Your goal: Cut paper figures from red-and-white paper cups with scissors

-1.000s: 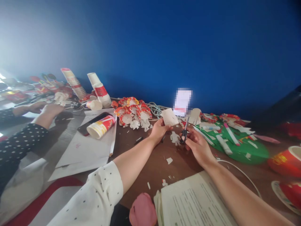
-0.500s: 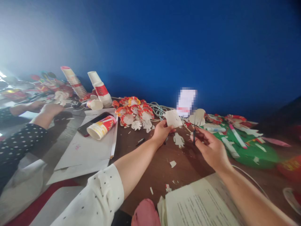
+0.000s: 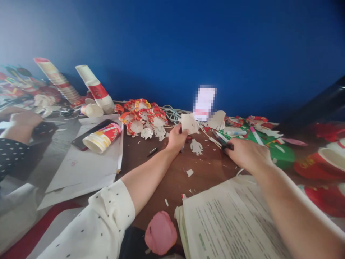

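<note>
Pinched white paper (image 3: 188,124) in the left hand (image 3: 176,140) over the brown table's (image 3: 161,176) far side; grasped black-handled scissors (image 3: 227,146) in the right hand (image 3: 248,153), farther right, with a paper cut-out (image 3: 196,147) lying between both.

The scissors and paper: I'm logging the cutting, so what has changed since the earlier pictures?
The right hand has moved rightward, away from the paper piece, and turned its back upward, bringing the scissors from upright to nearly flat; whether it has let go is unclear. The left hand still holds the paper piece, and the paper figure stays on the table.
</note>
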A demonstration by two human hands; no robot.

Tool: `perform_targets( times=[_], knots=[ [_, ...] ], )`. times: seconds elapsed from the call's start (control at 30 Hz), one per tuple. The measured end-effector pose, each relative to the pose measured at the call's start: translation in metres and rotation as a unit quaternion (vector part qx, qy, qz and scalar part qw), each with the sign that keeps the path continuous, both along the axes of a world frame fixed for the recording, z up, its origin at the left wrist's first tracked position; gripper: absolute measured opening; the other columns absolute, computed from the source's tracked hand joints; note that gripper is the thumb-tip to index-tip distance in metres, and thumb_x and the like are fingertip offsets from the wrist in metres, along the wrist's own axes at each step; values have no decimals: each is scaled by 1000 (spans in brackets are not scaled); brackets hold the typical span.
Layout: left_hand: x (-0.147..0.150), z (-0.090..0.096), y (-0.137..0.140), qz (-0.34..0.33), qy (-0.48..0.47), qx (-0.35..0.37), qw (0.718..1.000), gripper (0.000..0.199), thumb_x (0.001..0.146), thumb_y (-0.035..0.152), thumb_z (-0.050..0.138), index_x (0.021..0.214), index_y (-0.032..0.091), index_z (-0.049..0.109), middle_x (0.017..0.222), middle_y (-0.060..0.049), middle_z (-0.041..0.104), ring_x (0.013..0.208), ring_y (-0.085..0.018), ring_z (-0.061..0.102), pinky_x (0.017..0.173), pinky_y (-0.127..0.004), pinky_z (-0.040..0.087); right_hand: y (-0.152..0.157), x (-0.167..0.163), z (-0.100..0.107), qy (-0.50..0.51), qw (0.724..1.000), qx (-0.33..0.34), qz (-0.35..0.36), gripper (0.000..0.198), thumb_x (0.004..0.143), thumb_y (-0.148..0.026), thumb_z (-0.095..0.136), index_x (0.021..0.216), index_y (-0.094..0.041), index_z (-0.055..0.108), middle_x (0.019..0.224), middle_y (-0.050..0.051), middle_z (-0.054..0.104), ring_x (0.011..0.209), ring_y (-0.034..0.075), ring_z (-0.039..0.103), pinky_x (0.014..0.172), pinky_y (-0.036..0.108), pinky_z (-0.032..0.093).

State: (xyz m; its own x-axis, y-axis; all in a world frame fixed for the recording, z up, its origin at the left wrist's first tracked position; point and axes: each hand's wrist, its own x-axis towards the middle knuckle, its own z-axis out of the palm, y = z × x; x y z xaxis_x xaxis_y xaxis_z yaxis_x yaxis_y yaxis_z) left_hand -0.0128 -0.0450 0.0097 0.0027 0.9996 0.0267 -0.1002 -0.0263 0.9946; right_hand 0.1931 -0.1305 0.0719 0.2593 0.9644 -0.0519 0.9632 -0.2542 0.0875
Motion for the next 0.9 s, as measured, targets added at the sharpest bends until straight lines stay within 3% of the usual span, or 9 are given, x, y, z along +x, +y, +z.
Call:
perform_targets(
  times=[0.13,0.2,0.37,0.47,0.67,0.9],
  knots=[
    [0,0,0,5,28,-1,1000,21,77,21,64,97,16,66,86,-4,69,58,-12,63,59,-26,52,-4,-13,-2,41,986,144,70,29,88,-41,47,100,-28,71,108,7,70,87,27,64,58,32,37],
    [-1,0,-1,6,44,7,999,20,77,22,63,96,16,66,84,-3,68,56,-12,63,57,-25,50,-4,-20,-4,70,979,169,93,28,88,-41,47,99,-30,71,105,3,71,80,23,64,57,30,35],
    [0,1,-1,27,43,7,999,18,79,21,59,94,15,65,84,-4,68,57,-11,60,57,-24,50,0,-13,3,90,983,158,28,31,87,-45,49,99,-30,72,92,5,74,73,24,62,56,30,33],
    [0,2,-1,51,35,6,998,16,79,20,58,93,15,63,82,-3,68,58,-11,58,59,-24,51,1,3,14,121,975,186,5,31,83,-47,53,99,-29,73,87,5,74,73,24,63,59,31,37],
    [-2,3,1,106,3,5,994,6,81,21,55,85,16,57,78,-2,61,60,-11,57,58,-24,50,4,15,25,148,974,169,12,30,80,-47,55,94,-27,73,82,4,73,71,23,63,60,31,39],
    [-3,7,0,124,-10,7,992,7,81,20,53,86,16,55,82,-2,60,62,-10,55,58,-22,50,11,-14,28,133,984,99,68,26,82,-42,55,92,-28,74,86,3,74,74,21,63,58,29,39]
  ],
)
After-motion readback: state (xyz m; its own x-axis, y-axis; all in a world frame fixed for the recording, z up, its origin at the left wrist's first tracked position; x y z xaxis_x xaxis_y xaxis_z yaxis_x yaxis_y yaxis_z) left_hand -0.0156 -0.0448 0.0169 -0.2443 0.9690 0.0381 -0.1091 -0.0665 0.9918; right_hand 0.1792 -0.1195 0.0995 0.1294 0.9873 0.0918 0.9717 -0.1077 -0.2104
